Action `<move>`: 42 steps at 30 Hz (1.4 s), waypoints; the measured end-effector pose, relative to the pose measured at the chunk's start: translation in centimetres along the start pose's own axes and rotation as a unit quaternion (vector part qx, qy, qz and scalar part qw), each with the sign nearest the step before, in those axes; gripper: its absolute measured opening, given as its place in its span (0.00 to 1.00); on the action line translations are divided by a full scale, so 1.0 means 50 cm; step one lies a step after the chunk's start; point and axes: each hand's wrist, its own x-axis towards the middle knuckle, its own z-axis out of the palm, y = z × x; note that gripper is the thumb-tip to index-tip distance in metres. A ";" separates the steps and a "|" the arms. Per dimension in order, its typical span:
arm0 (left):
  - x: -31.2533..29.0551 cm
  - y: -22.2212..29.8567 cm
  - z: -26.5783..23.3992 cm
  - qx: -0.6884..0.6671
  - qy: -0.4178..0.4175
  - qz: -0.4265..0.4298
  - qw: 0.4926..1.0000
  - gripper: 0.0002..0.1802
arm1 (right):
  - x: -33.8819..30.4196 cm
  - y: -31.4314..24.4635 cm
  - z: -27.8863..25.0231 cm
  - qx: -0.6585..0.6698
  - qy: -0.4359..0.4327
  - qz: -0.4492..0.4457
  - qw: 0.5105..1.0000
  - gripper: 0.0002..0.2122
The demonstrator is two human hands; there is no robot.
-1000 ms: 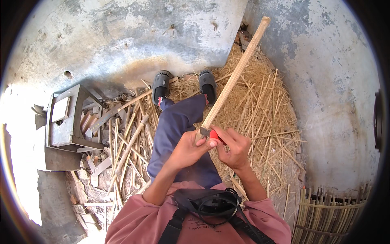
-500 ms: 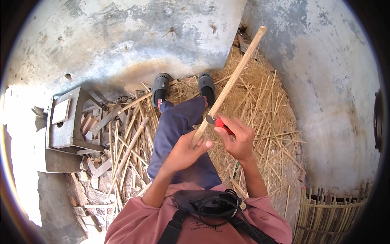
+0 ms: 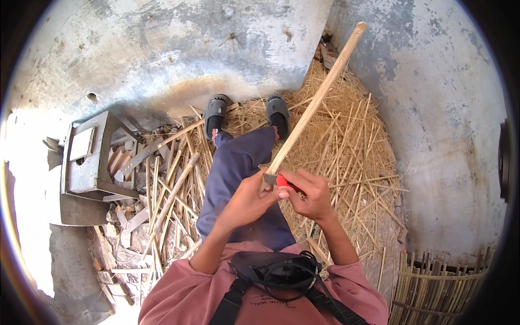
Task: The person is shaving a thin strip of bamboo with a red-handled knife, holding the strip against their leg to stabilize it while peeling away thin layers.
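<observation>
Whittling step in hand, by the look of it: your left hand [image 3: 246, 199] grips the near end of the stick [image 3: 314, 100], which runs up and away over your legs toward the wall corner. Your right hand [image 3: 309, 195] is closed on a red-handled knife [image 3: 277, 180], blade set against the stick just beside your left thumb. Shavings and straw [image 3: 352, 146] cover the floor; a wooden stool [image 3: 89, 157] stands well to the left. Next stroke likely calls for a firm left grip, blade angled away from the fingers.
</observation>
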 end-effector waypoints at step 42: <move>-0.025 0.011 0.040 0.237 0.131 0.016 0.962 0.23 | 0.011 0.001 -0.005 -0.090 0.077 0.004 0.993 0.17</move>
